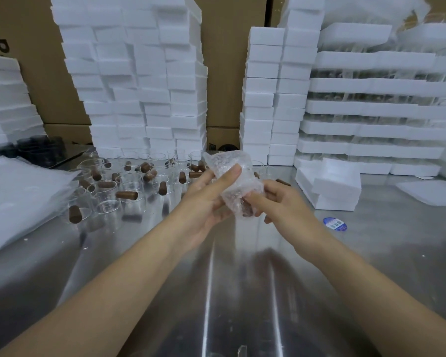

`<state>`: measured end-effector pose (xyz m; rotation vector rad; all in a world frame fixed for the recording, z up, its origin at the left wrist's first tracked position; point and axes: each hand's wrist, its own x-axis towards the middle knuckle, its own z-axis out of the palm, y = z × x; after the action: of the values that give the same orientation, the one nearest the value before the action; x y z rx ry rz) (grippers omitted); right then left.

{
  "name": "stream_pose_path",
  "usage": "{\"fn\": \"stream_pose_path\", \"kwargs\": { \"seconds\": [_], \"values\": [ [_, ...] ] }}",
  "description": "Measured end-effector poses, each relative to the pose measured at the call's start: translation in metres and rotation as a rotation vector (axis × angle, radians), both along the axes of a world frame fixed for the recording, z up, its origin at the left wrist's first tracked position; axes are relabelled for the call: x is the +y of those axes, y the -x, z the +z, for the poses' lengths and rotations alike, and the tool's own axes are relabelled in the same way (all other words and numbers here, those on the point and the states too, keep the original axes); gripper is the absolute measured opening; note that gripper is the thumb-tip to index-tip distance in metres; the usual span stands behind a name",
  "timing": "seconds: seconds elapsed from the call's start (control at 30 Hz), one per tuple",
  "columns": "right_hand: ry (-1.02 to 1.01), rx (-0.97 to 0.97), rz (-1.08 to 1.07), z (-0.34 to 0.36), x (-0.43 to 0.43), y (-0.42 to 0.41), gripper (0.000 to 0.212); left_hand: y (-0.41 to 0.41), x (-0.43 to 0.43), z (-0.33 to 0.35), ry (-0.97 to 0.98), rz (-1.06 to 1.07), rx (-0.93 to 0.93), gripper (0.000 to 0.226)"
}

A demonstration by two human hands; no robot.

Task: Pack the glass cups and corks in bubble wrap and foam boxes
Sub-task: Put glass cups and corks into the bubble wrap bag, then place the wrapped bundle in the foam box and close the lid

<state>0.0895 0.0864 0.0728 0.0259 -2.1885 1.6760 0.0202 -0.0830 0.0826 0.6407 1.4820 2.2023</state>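
Above the bench [229, 292], left hand [204, 207] and right hand [281, 202] grip the bubble-wrap bundle [232, 181]; its loose wrap could spill the contents.

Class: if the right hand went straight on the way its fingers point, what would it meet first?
The bubble-wrap bundle, which the right hand is gripping. Directly behind the bundle it would probably meet the left hand, though depth is unclear.
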Motion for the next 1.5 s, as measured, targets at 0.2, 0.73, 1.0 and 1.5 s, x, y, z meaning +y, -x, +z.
{"fn": "stream_pose_path", "kwargs": {
  "seconds": [0.2, 0.73, 1.0, 1.5],
  "values": [
    [0.067, 0.093, -0.114, 0.002, 0.006, 0.0, 0.015, 0.006, -0.004, 0.001, 0.201, 0.012, 0.06, 0.068],
    [-0.664, 0.266, -0.232, 0.0, 0.013, -0.001, 0.039, 0.022, -0.003, -0.015, 0.415, 0.237, 0.602, 0.058],
    [-0.627, 0.081, -0.443, -0.007, 0.064, 0.007, 0.067, 0.036, -0.003, -0.029, 0.536, 0.302, 0.571, 0.057],
    [-0.51, -0.136, -0.759, -0.022, 0.121, 0.005, 0.056, 0.041, -0.007, -0.029, 0.577, 0.342, 0.486, 0.053]
  ]
}}
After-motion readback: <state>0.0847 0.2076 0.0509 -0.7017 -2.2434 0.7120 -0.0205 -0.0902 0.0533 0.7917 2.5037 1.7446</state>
